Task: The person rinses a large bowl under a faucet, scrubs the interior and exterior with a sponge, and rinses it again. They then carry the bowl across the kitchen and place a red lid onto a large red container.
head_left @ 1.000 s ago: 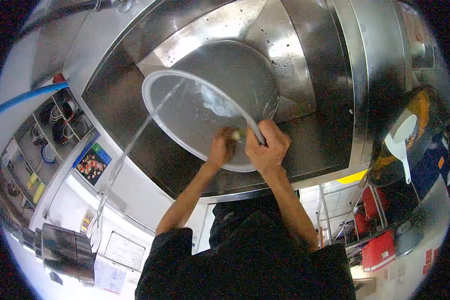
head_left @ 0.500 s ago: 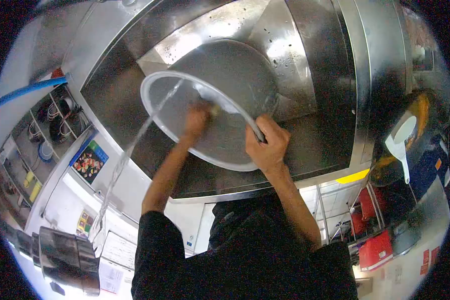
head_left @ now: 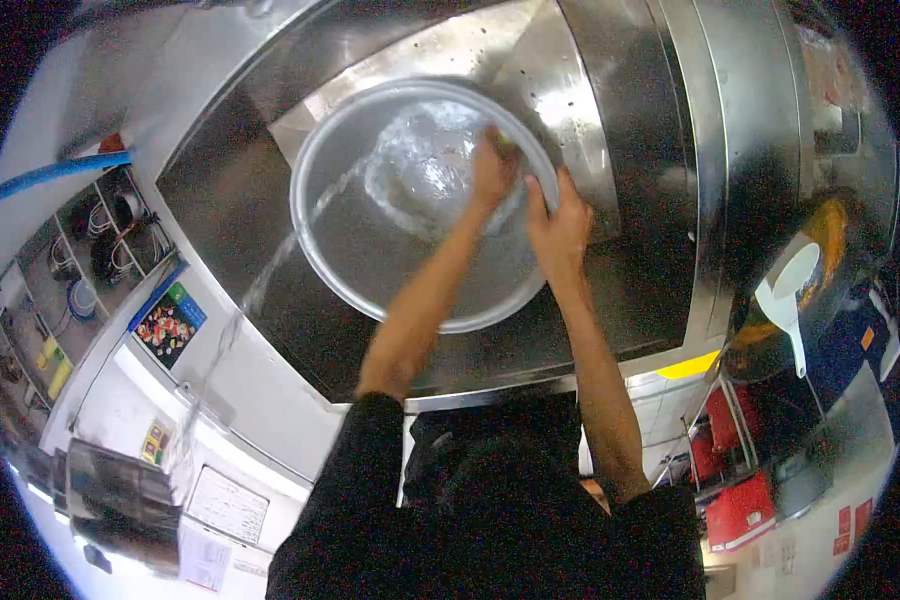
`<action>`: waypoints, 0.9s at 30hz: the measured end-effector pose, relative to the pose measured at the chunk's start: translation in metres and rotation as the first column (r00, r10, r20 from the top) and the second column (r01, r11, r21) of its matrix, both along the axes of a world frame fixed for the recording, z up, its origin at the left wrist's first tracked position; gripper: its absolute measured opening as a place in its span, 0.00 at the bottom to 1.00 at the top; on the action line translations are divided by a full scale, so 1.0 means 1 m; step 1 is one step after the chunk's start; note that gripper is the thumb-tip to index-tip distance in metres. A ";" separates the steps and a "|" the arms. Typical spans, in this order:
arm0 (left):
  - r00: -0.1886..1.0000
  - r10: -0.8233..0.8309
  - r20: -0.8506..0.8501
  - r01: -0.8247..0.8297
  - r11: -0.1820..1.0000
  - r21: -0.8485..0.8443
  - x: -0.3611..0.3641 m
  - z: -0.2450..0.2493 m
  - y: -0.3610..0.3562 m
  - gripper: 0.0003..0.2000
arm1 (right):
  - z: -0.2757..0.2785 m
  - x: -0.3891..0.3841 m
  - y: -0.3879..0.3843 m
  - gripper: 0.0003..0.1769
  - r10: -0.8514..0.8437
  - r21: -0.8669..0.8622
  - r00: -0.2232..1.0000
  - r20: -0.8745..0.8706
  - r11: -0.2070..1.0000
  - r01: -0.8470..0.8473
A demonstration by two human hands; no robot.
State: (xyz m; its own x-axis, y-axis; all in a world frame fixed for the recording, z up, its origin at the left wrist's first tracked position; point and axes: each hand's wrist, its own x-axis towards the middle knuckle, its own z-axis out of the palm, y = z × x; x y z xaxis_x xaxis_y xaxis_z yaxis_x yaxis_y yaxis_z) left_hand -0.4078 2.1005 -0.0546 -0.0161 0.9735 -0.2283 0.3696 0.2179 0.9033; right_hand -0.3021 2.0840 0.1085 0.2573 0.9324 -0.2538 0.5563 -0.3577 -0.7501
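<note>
A wide, round metal basin (head_left: 345,285) with a pale rim rests inside a large stainless steel sink (head_left: 610,310). Water swirls over its bottom, fed by a clear stream (head_left: 340,185) from the lower left. Inside the basin, near its right wall, my left hand (head_left: 493,172) is closed around something small and yellowish-green, blurred by motion and mostly hidden. My right hand (head_left: 562,225) grips the basin's right rim, its thumb on the inner side and its fingers outside.
A dark tap-like fixture (head_left: 120,500) stands at lower left. Utensils sit in a compartmented rack (head_left: 90,255) on the left, below a blue hose (head_left: 60,178). At right, a white scoop (head_left: 792,300) lies over a dark, orange-stained pan (head_left: 825,235); red containers (head_left: 740,510) stand lower.
The basin has gone from steeply tilted to nearly level, showing its watery inside. My left hand has moved right and up within it. My right hand has shifted slightly up and right.
</note>
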 end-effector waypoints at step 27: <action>0.953 0.291 -0.085 -0.294 0.955 -0.028 -0.134 0.009 -0.046 0.12 | -0.015 -0.022 -0.021 0.16 -0.078 -0.021 0.997 0.008 0.997 0.079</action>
State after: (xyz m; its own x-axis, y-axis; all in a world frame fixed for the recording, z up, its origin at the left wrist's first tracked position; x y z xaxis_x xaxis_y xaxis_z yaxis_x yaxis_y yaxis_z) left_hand -0.5416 2.0544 -0.0456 -0.3181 0.9137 -0.2529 0.3543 0.3620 0.8622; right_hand -0.3241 2.0634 0.0930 0.3314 0.9036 -0.2714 0.5315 -0.4165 -0.7376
